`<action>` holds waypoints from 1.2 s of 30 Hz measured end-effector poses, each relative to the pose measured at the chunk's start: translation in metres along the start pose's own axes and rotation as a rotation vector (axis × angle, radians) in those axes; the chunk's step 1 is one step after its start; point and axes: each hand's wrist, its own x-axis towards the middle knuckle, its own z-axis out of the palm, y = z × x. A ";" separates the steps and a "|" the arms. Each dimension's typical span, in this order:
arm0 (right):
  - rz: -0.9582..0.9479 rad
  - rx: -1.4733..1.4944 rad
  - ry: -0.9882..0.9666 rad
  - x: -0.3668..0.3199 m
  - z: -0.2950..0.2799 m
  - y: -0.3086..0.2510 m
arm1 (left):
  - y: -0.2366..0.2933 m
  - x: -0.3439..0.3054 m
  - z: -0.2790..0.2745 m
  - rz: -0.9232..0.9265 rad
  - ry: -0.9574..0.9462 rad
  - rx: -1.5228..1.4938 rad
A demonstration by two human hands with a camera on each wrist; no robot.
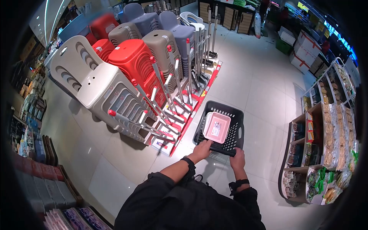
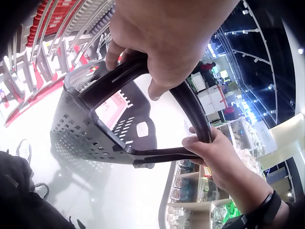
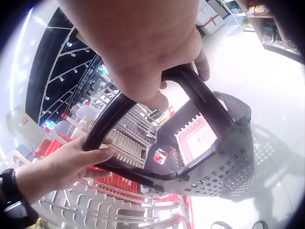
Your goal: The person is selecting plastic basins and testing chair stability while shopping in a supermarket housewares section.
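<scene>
In front of the body hangs a dark grey plastic shopping basket (image 1: 238, 116) with perforated walls. My left hand (image 1: 201, 151) grips one end of its black handle (image 1: 222, 151), fingers curled round the bar. At the other end my right hand (image 1: 238, 158) holds the same handle. Both hands also show round the handle in the left wrist view, where the right hand (image 2: 220, 157) is lower right. A pink plastic tray (image 1: 225, 123) with a printed label lies in the basket, over a white tray (image 1: 207, 121) that peeks out at its left.
Stacked red stools (image 1: 128, 51) and beige chairs (image 1: 97, 84) stand to the left. Along their front runs a display of long-handled mops (image 1: 163, 84) on a red-edged base. Shelves of packaged goods (image 1: 329, 134) stand at right, with white boxes (image 1: 304, 50) farther back.
</scene>
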 end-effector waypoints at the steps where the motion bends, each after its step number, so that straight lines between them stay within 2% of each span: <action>1: 0.005 0.002 0.008 0.009 -0.002 0.000 | -0.001 0.010 0.002 0.011 -0.011 -0.003; 6: -0.007 0.023 0.047 0.048 -0.001 -0.001 | 0.000 0.052 -0.003 0.037 -0.003 -0.031; 9: 0.019 -0.012 0.022 0.073 -0.004 -0.008 | -0.001 0.079 -0.012 -0.003 -0.037 -0.032; 11: 0.081 -0.020 -0.006 0.097 -0.005 -0.022 | -0.012 0.109 -0.016 0.051 -0.042 -0.023; 19: 0.019 0.007 0.043 0.133 0.002 -0.020 | -0.008 0.155 -0.033 -0.028 -0.130 -0.049; 26: -0.008 -0.006 0.018 0.175 0.002 -0.014 | -0.010 0.192 -0.031 -0.046 -0.100 -0.051; 29: -0.026 -0.045 -0.108 0.189 -0.010 -0.016 | -0.010 0.205 -0.032 -0.054 -0.145 -0.063; 30: -0.086 -0.050 -0.138 0.205 -0.014 -0.017 | -0.010 0.209 -0.034 -0.103 -0.099 -0.072; 32: -0.124 0.008 -0.262 0.204 -0.021 -0.015 | -0.015 0.207 -0.035 -0.016 -0.096 -0.111; 33: -0.159 -0.001 -0.386 0.211 -0.033 -0.022 | -0.017 0.205 -0.041 -0.047 -0.075 -0.118; 34: -0.188 -0.007 -0.410 0.220 -0.035 -0.024 | -0.018 0.200 -0.053 -0.044 -0.097 -0.199; 36: -0.488 0.102 -0.366 0.237 -0.036 -0.030 | -0.021 0.184 -0.081 -0.103 -0.105 -0.304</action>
